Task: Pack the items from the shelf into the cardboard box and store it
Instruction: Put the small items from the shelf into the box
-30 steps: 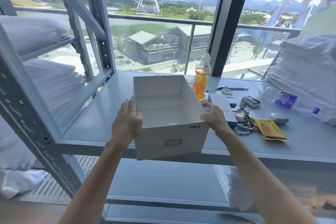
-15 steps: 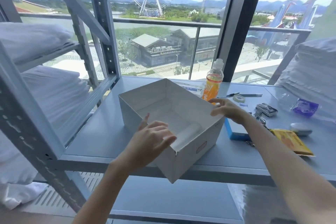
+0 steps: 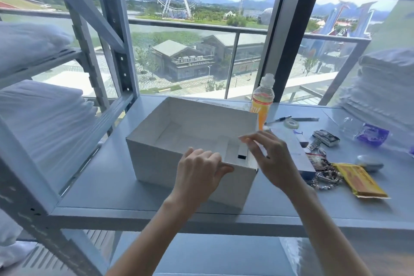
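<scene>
An open white cardboard box (image 3: 156,159) sits angled on the grey metal shelf (image 3: 100,186), a small black piece (image 3: 242,156) showing inside near its right corner. My left hand (image 3: 199,170) curls over the box's near rim. My right hand (image 3: 273,161) pinches the rim at the right corner. Loose items lie to the right of the box: an orange drink bottle (image 3: 263,101), a flat white box with a blue edge (image 3: 295,152), a chain (image 3: 324,177), a yellow packet (image 3: 360,181), a silver oval object (image 3: 368,162), a metal case (image 3: 326,138), a purple packet (image 3: 371,134), a tape roll (image 3: 291,123) and a pen (image 3: 277,120).
Folded white towels are stacked at the shelf's right end (image 3: 385,87) and on the neighbouring rack to the left (image 3: 44,114). A slanted steel upright (image 3: 116,40) stands at the back left. Behind the shelf is a window. A lower shelf (image 3: 201,253) lies beneath.
The box was held at the shelf's front edge, then turned and set down further onto the shelf. My hands moved from its sides to its near rim and right corner.
</scene>
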Motion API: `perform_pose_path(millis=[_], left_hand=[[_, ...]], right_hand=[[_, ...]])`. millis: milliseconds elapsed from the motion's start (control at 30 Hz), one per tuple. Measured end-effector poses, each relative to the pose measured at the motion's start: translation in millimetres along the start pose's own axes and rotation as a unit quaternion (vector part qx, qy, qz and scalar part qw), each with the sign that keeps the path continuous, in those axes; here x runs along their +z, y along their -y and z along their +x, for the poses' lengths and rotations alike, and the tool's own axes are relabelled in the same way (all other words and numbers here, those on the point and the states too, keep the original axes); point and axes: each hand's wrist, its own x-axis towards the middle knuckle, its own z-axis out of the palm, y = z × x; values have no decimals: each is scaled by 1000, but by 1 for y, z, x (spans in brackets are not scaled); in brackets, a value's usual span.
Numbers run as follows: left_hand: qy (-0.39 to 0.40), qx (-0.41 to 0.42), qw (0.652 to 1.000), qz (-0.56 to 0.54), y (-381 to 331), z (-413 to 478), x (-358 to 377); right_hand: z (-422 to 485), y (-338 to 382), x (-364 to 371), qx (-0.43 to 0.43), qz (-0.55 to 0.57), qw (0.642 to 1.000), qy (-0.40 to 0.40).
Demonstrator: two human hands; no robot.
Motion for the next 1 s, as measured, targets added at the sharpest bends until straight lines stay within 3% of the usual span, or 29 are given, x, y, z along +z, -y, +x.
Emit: perform_pose_path(millis=[200,467,767,1000], left_hand=[[-9,21,999,-46,9,11,7],[-48,-2,998,34,54,-4,-4],[-81,62,993,54,3,-17,-6],[-76,65,995,33,-6,-17,-9]], right_hand=[[-34,-14,10,-61,-27,998,10],[-38,-41,13,-130,-20,991,18],[-59,-46,-23,-53,53,997,8],[-71,-38,-33,-25,62,998,-3]])
